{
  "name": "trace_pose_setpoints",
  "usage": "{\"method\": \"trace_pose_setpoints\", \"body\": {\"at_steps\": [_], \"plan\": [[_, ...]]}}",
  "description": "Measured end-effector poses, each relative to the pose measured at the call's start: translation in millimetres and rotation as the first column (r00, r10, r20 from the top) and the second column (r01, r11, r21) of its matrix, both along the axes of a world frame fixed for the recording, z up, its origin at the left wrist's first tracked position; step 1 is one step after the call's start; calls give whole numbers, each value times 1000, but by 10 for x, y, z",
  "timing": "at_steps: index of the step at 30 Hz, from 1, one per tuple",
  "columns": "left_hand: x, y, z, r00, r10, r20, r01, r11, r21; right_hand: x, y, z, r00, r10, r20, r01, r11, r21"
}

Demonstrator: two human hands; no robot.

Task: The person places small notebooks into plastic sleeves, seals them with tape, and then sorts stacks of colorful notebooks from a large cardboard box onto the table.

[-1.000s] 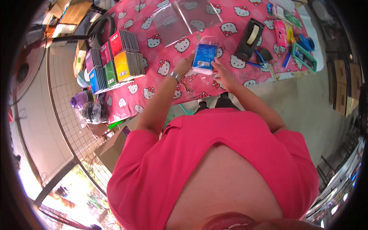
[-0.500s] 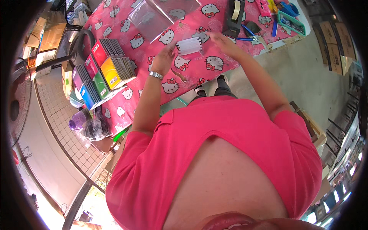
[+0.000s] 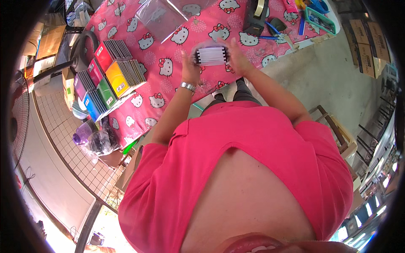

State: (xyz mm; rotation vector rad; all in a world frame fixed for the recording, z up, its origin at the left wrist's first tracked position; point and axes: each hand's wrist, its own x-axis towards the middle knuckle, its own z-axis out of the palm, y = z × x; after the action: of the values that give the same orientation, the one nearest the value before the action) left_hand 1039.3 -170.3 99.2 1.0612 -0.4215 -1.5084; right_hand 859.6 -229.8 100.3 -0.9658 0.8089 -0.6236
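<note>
— How were the arms placed?
— Both forearms reached forward from the lower body, elbows bent, converging ahead of the chest.
— And the left hand [image 3: 188, 67]?
— It was raised, fingers upright and curled inward, a metal band on its wrist.
— The right hand [image 3: 237, 59]?
— Level with the left, palm turned toward it, fingers curved in a closed grip, the two hands near each other.

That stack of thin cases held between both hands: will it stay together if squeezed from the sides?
The stack of thin cases probably feels rigid. Several separate layers show, so they may slide apart. The left hand and right hand clamp its ends, suggesting light weight.
</note>
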Motion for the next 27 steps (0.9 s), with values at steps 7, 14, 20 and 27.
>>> {"method": "trace_pose_setpoints", "body": {"at_steps": [7,14,20,27], "plan": [[543,-231,149,887,-457,64,455,890,36,-321,-379,255,919,329,-218,-368,913,-176],[487,-434,150,458,-334,824,496,865,75,3,-392,220,921,44,-386,-326,630,-705],[143,-249,631,236,-202,951,457,887,75,-6,-178,402,875,-149,-460,-294,592,-750],[288,-18,648,134,103,986,729,663,-169,-199,-17,607,883,-49,-466,-427,324,-844]]}}
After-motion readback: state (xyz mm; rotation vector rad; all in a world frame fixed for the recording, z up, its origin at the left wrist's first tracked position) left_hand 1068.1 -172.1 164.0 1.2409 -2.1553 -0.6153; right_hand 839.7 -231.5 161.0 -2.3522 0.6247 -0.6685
